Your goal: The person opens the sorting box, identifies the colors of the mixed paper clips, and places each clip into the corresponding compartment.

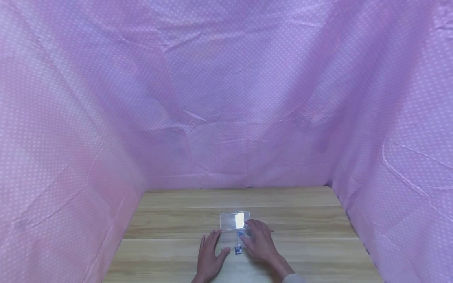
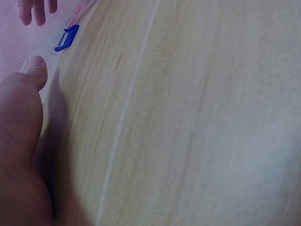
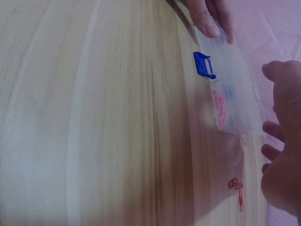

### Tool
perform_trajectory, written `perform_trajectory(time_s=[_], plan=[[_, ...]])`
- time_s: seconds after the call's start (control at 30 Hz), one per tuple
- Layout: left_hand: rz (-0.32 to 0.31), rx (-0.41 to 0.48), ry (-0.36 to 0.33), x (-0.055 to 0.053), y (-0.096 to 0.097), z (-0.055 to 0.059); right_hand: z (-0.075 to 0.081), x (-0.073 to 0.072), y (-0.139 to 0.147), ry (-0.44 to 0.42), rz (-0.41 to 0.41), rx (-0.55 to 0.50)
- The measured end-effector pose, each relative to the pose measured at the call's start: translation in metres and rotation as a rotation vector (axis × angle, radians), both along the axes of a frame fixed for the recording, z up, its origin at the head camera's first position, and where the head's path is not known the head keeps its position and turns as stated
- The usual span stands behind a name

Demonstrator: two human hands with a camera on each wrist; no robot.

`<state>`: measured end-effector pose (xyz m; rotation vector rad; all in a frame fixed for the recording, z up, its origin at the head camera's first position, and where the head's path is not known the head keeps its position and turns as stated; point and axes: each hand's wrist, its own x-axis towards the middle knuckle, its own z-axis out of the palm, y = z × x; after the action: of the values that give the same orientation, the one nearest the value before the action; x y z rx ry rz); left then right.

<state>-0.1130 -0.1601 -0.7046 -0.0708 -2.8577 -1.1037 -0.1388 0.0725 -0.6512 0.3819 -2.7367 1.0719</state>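
A clear plastic compartment box (image 1: 229, 238) lies on the table with its lid (image 1: 227, 221) raised at the far side. A blue latch (image 3: 201, 65) hangs at its front edge. My left hand (image 1: 209, 257) rests against the box's left side, thumb at the front edge, fingers mostly straight. Pink paper clips (image 3: 220, 107) lie in a front compartment, and something blue (image 1: 240, 233) shows behind them. Over the right part of the box is my right hand (image 1: 261, 240), thumb and forefinger apart, with nothing visible between them. It hides the box's right end.
Several red paper clips (image 3: 236, 185) lie on the wooden table (image 1: 166, 220) just right of the box. Pink dotted cloth (image 1: 240, 153) hangs around the table's back and sides.
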Motion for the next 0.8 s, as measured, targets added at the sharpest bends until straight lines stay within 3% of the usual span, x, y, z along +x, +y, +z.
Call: perform_trajectory(time_s=[0.23,0.43,0.8], plan=[[0.004,-0.008,-0.004,0.001,-0.001,-0.002,0.001,0.005,0.008,-0.068,-0.003,0.026],[0.006,-0.006,0.009,-0.001,0.000,-0.005,0.005,0.008,0.019,-0.044,0.017,0.032],[0.025,-0.014,0.052,0.000,0.002,-0.005,-0.001,0.009,0.049,-0.049,-0.053,0.028]])
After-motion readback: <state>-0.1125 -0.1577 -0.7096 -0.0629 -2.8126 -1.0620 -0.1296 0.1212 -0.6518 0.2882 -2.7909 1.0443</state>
